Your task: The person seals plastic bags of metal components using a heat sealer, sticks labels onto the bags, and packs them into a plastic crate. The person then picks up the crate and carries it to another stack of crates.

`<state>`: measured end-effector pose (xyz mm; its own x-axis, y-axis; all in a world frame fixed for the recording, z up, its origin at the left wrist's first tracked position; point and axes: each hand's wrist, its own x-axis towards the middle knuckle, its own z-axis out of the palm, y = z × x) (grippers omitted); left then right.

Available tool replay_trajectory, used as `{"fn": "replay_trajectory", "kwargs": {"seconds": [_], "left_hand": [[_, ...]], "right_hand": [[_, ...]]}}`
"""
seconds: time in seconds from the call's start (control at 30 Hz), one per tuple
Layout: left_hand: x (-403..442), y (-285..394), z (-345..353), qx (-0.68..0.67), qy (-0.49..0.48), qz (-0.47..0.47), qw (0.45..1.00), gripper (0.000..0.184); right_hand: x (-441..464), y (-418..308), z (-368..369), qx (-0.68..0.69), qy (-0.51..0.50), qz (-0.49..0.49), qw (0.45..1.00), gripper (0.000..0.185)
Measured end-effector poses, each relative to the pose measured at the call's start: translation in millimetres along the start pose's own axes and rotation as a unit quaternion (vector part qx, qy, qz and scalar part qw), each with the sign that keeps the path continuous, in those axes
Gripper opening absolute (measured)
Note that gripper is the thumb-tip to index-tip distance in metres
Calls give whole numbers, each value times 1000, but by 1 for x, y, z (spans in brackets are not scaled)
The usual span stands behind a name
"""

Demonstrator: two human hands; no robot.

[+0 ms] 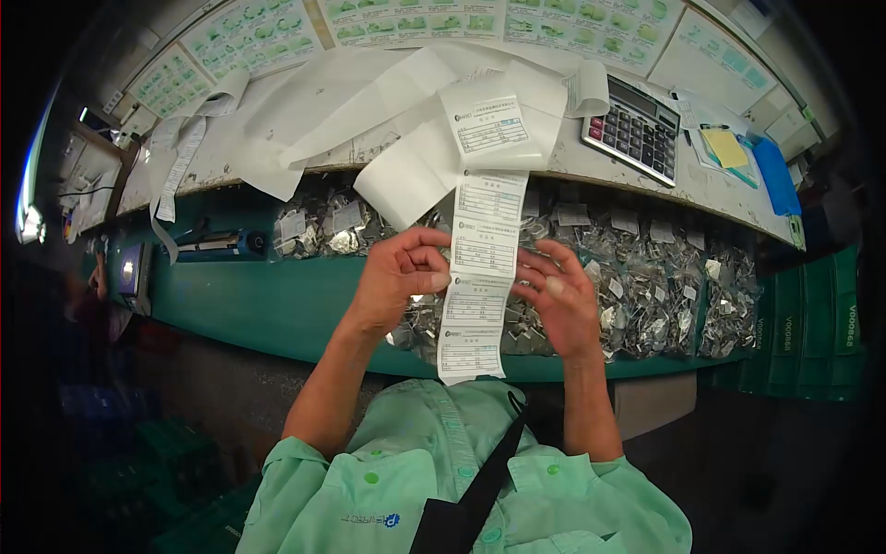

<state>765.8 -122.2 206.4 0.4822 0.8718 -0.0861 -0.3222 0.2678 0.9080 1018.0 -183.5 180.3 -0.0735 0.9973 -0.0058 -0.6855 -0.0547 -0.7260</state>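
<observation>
A long strip of printed white labels (484,249) hangs from the shelf down toward my chest. On its left edge my left hand (406,277) is closed, thumb and fingers pinched together. My right hand (558,291) is at the strip's right edge, its fingers apart and partly behind the paper; whether they grip it is hard to see. Behind and below both hands lie clear bags of small metal parts (646,305), some with white labels. More blank and printed strip (406,175) is curled on the shelf above.
The shelf (286,102) carries a calculator (632,129), a yellow note pad (724,148), pens and a blue case (776,175). A blue and black tool (217,245) lies on the green table (212,305) at left. Green crates (812,323) stand at right.
</observation>
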Motion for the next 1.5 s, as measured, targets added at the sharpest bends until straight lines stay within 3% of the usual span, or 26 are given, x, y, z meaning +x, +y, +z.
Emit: {"fn": "replay_trajectory", "kwargs": {"seconds": [0.1, 0.2, 0.37, 0.5, 0.67, 0.73, 0.83, 0.97, 1.07, 1.1, 1.2, 1.27, 1.33, 1.43, 1.47, 1.5], "left_hand": [[-20, 2, -5, 65, 0, -17, 998, 44], [-23, -16, -12, 48, 19, -19, 998, 43], [-47, 1, 4, -27, 92, 32, 995, 47], [-74, -9, -18, 105, 177, 9, 979, 43], [-149, 21, -34, 174, 177, -16, 969, 36], [-186, 35, -43, 188, 184, -41, 964, 36], [-241, 63, -48, 223, 188, -53, 955, 35], [-316, 97, -59, 278, 202, 4, 939, 39], [-369, 114, -56, 306, 251, 85, 915, 40], [-388, 117, -56, 318, 269, 116, 902, 41], [-449, 128, -64, 341, 211, 132, 906, 37], [-486, 110, -61, 327, 278, 273, 861, 32], [-531, 117, -67, 305, 209, 219, 903, 31], [-596, 99, -56, 301, 341, 274, 847, 32], [-618, 91, -54, 293, 401, 292, 818, 33], [-643, 88, -54, 271, 376, 285, 839, 34]], "right_hand": [[31, 3, -1, 99, -18, 20, 995, 61], [62, 12, 22, 86, -38, 11, 996, 54], [51, 45, 63, 15, 18, -12, 1000, 47], [22, 81, 94, 14, 24, 26, 999, 48], [29, 97, 91, 111, -49, 113, 986, 52], [33, 98, 89, 71, -100, 110, 986, 55], [34, 118, 79, 113, -46, 142, 982, 63], [27, 141, 80, 43, -49, 162, 985, 56], [-2, 162, 79, -21, -171, 318, 932, 54], [-16, 173, 82, -47, -218, 383, 896, 63], [-61, 232, 103, 57, -226, 498, 835, 79], [-73, 276, 122, 99, -160, 517, 835, 90], [-73, 318, 132, 153, -89, 532, 828, 98], [-77, 360, 144, 171, 132, 503, 837, 90], [-77, 369, 143, 182, 124, 499, 838, 88], [-78, 377, 144, 195, 113, 495, 839, 86]]}}
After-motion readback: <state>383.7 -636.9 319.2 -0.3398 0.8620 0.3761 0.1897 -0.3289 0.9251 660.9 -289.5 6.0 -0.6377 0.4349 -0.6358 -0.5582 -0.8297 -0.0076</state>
